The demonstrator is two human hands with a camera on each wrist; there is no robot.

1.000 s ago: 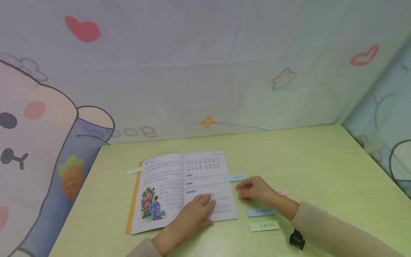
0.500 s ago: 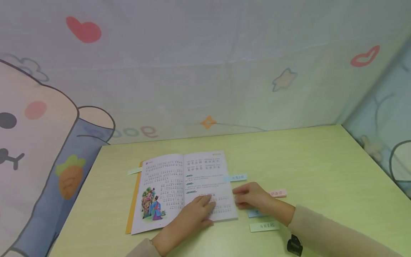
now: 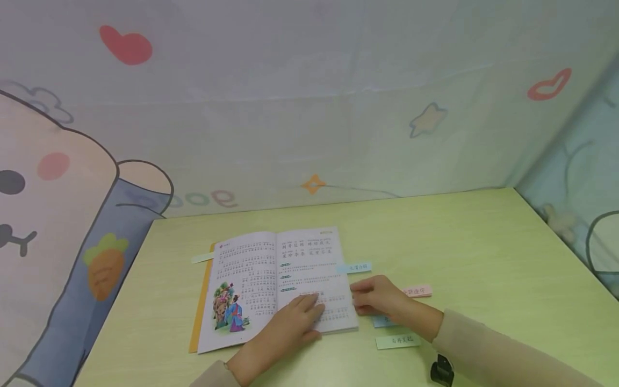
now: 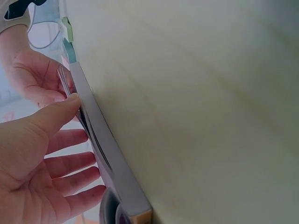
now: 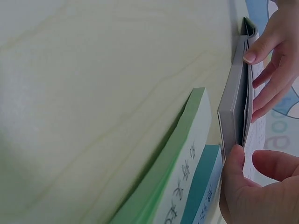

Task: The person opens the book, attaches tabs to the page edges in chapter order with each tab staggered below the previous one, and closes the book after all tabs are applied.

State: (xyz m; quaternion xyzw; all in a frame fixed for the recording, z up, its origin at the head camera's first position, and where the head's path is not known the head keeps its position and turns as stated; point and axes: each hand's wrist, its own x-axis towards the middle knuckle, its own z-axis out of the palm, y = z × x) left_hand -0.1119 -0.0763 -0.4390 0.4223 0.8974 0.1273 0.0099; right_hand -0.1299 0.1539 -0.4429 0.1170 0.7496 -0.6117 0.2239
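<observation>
An open book (image 3: 309,269) lies on the table, with printed text and a colour picture on its left page. My left hand (image 3: 292,317) rests on the lower right page with fairly straight fingers. Its thumb (image 4: 65,109) touches the lower page edges. At the book's right edge, my right hand (image 3: 379,295) has thumb and fingers bent about the page edges. Some pages (image 4: 65,84) stand slightly parted there. A blue sticky tab (image 3: 358,267) sticks out of the right side, above the right hand. Parts of the right fingertips are hidden.
Right of the book lie a pink sticky-note pad (image 3: 418,291), a blue pad (image 3: 384,321) partly under the right hand, and a green pad (image 3: 397,342). A pale tab (image 3: 202,258) projects from the book's left side. A printed cloth (image 3: 290,134) hangs behind the table.
My right hand has moved slightly left and down from beside the blue tab to the book's right edge, uncovering more of the pink pad. My left hand has stayed put.
</observation>
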